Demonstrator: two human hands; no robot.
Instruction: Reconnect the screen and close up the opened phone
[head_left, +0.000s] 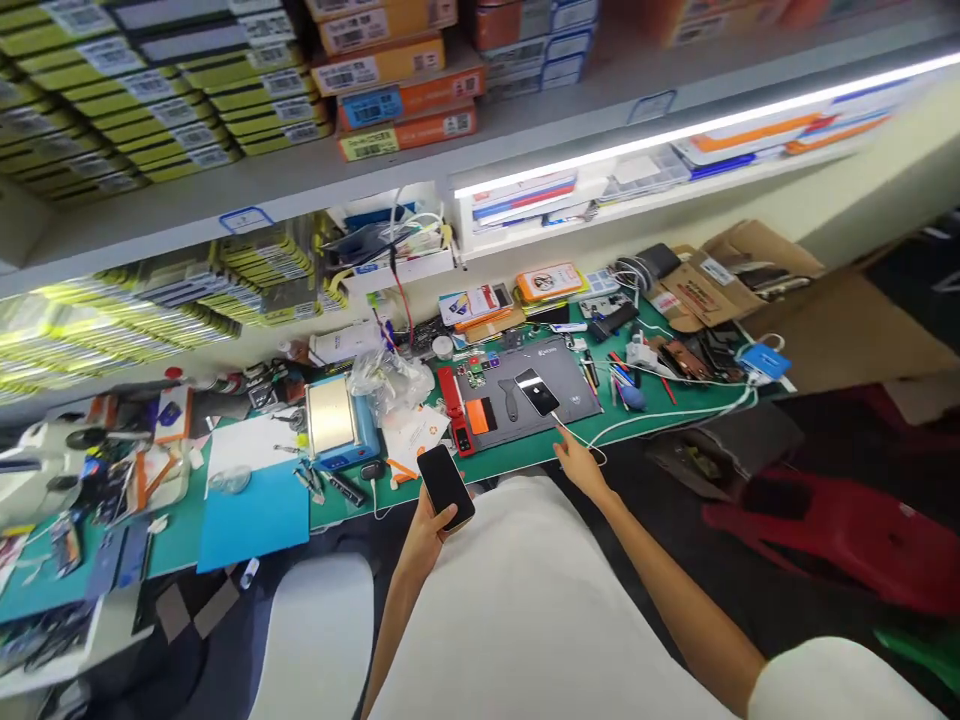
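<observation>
My left hand (431,530) grips a smartphone (445,486) with a dark screen, held in front of the bench edge with the thumb over its lower side. A second phone (536,392), showing a pale logo on a black screen, lies on the grey work mat (577,365). From its lower end runs a white cable (660,417), and my right hand (581,465) has its fingers closed on this cable close to the phone. Beside that phone are a dark flat-handled tool (510,398) and an orange-and-black piece (481,414).
A red device (454,410) borders the mat's left side. Farther left stand a blue heating plate (341,425) and a clear plastic bag (391,378). Cables join a blue charger block (763,362) at right. Boxed stock fills the overhead shelf (517,135). A red stool (847,540) stands at right.
</observation>
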